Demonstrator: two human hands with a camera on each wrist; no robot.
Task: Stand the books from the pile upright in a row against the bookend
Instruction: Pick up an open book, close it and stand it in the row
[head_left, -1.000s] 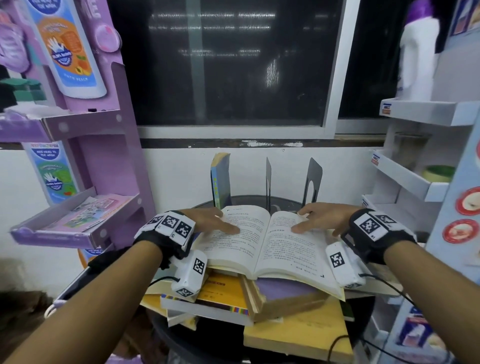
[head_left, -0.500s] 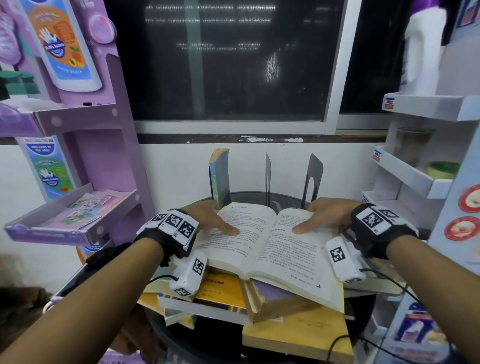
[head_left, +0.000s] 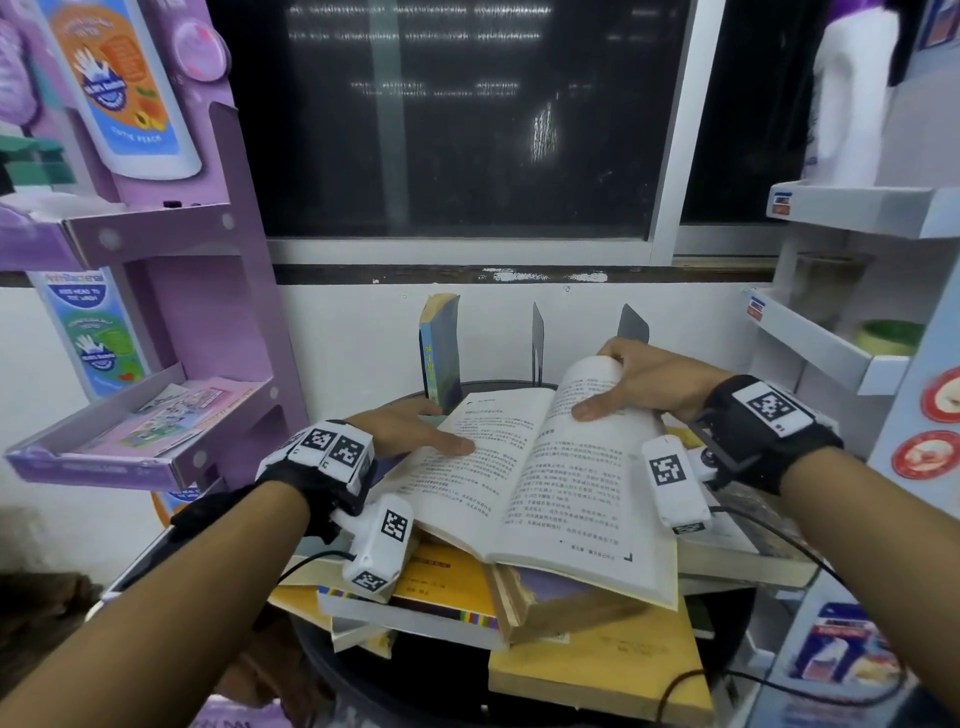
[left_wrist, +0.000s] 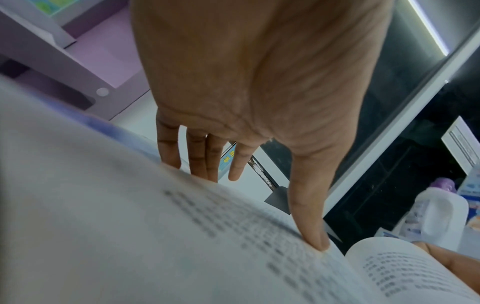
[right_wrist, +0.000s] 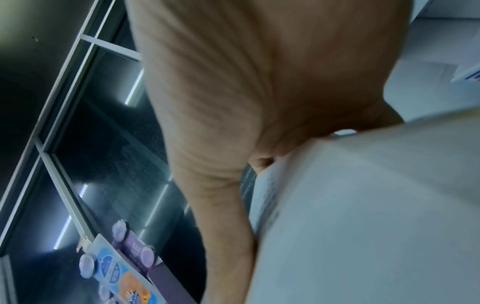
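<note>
Books (head_left: 545, 613) mid-frame: we are folding the open book (head_left: 519, 483) shut, right hand (head_left: 644, 384) gripping its pages, left hand (head_left: 410, 431) flat, steadying.

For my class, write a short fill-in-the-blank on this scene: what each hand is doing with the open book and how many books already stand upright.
1. The open book lies on top of a ____ of books.
2. The left hand presses its ____ page flat.
3. The right hand lifts the ____ half, curling the pages up.
4. Behind, ____ blue book already stands upright, left of the metal bookend.

Missing words: pile; left; right; one
</note>
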